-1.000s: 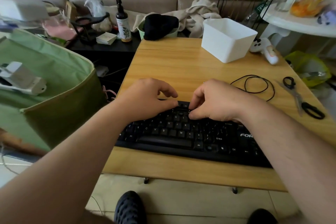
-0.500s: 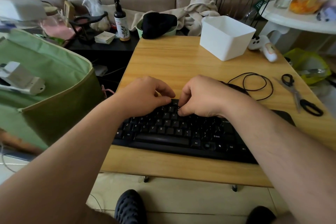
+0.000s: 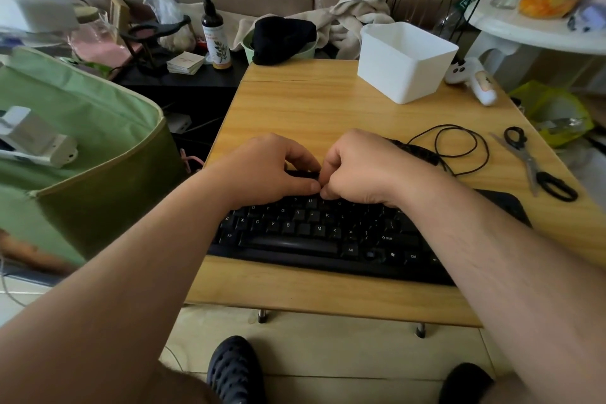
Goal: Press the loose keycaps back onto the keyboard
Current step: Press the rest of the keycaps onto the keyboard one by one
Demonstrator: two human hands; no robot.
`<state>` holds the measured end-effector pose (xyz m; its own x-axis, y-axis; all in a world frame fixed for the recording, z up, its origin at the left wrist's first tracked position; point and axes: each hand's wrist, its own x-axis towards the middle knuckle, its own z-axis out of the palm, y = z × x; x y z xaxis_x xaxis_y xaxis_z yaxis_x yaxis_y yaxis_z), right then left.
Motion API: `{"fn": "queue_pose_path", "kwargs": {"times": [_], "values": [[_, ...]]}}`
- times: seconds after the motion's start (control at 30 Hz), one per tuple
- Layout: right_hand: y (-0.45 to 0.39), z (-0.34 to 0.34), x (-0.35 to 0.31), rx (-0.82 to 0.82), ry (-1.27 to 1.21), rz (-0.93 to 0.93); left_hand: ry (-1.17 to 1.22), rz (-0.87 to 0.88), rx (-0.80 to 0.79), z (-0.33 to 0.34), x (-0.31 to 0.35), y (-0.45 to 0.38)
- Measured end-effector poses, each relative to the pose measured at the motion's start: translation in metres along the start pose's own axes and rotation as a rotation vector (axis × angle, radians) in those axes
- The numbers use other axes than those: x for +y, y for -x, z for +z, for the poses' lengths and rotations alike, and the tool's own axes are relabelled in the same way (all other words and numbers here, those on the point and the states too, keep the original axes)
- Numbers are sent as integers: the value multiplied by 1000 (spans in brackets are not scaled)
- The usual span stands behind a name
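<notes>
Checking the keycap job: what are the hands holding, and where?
Cannot be told: both hands curl fingertips together over the keyboard's upper rows, hiding any keycap.

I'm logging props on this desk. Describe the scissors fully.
The scissors lie flat on the wooden table near its right edge, right of the coiled black cable. Black looped handles, seemingly plastic, one at each end of what shows; grey metal blades, crossed and partly open. Neither of the hands touches them, and nothing else does.
</notes>
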<state>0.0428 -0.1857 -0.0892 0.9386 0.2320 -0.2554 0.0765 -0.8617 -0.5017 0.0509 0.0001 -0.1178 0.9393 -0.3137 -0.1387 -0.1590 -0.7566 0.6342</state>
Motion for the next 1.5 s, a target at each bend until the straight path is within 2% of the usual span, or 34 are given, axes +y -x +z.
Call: {"fn": "queue_pose_path", "kwargs": {"times": [0.4, 0.53, 0.63, 0.7, 0.8, 0.93, 1.1, 1.37, 1.43, 1.5], "values": [[0, 14, 3, 117, 60, -16, -42, -73, 15, 5, 4, -3], [-2, 4, 13, 77, -77, -28, 39, -88, 19, 4, 7, -2], [-5, -16, 31, 198, -197, -28, 168, -102, 38, 1, 7, -1], [-7, -30, 48, 289, -216, 3, 127, -103, 41, 1, 7, -1], [-9, -46, 78, 386, -146, 82, -8, -89, 29, 3, 10, -1], [-8, -54, 105, 356, -88, 152, 71, -33, 64, 8, 27, -10], [-8, -46, 107, 336, 44, 130, 20, 52, 186, 30, 59, -31], [-13, -32, 104, 356, 356, 44, 83, 65, 301, 56, 83, -53], [-10, -34, 108, 368, 313, 19, 103, 71, 302, 58, 81, -52], [-5, -40, 113, 389, 56, 15, 134, 106, 291, 59, 80, -50]]}}
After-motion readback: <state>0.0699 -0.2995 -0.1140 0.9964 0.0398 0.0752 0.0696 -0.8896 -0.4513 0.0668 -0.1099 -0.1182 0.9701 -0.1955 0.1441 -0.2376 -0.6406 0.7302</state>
